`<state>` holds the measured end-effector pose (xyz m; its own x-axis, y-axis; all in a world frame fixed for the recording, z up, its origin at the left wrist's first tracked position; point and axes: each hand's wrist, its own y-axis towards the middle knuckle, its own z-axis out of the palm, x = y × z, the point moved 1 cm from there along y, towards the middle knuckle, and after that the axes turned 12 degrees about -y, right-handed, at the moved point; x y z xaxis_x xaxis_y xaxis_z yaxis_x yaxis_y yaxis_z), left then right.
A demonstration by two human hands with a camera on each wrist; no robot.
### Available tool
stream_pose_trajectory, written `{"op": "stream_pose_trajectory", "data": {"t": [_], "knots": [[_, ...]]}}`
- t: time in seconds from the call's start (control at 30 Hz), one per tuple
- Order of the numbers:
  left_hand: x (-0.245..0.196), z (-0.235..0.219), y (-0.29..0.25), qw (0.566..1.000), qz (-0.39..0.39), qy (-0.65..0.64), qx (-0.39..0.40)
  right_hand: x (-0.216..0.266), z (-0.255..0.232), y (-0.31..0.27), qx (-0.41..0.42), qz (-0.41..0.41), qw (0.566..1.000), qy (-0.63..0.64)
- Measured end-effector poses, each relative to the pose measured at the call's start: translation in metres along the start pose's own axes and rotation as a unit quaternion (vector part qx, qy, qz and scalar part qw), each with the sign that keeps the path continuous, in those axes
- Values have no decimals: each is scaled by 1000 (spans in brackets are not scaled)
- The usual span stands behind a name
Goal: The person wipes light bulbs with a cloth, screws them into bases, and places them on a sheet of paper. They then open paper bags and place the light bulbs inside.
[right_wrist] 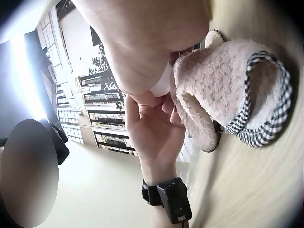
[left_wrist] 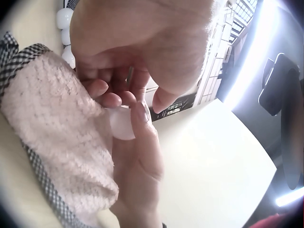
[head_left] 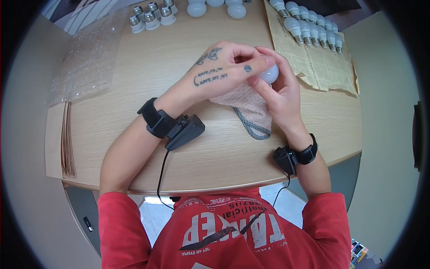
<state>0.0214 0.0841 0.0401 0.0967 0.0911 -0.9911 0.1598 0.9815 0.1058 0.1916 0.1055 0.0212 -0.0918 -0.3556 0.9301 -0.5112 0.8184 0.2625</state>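
In the head view, both hands meet around a white light bulb above the table. My left hand reaches over it, its thumb tip at the top of the round end. My right hand grips it from the other side, thumb pressed along the white dome in the left wrist view. The bulb's base is hidden by the fingers. Right under the hands is a fluffy pink mitt with a black-and-white checked edge; its cuff opening faces outward in the right wrist view.
Several bulb bases with screw caps up and several white domes stand at the back. More bulbs lie in rows on printed brown paper, back right. Clear plastic packaging and folded brown paper are at the left.
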Motion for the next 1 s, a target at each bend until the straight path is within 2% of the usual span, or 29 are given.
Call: {"op": "stream_pose_trajectory", "data": {"t": [0.1, 0.13, 0.23, 0.33, 0.47, 0.53, 0.63, 0.83, 0.93, 1.0], "knots": [[-17, -20, 4, 978, 4, 195, -80, 0, 0, -1, -6, 28, 1000, -4], [-3, -35, 11, 947, 122, 265, -136, 1, 0, -1, -3, 25, 1000, -13], [9, -80, 19, 826, 188, 486, -215, 4, 0, 0, 5, 28, 999, -29], [21, -120, 23, 741, 198, 592, -247, 4, 2, -1, 9, 23, 999, -40], [34, -140, 20, 736, 113, 629, -224, 2, 0, 0, 13, 22, 999, -39], [31, -140, 19, 750, 119, 612, -219, 3, 1, -1, 12, 26, 999, -35], [13, -130, 20, 796, 68, 554, -235, 2, 0, -1, 12, 26, 999, -35], [31, -138, 17, 723, 145, 623, -262, 4, 0, -1, 13, 25, 999, -30], [21, -137, 17, 783, 56, 566, -253, 3, 0, -1, 13, 22, 999, -32], [17, -135, 18, 775, 89, 572, -254, 3, 1, -1, 13, 21, 999, -33]]}}
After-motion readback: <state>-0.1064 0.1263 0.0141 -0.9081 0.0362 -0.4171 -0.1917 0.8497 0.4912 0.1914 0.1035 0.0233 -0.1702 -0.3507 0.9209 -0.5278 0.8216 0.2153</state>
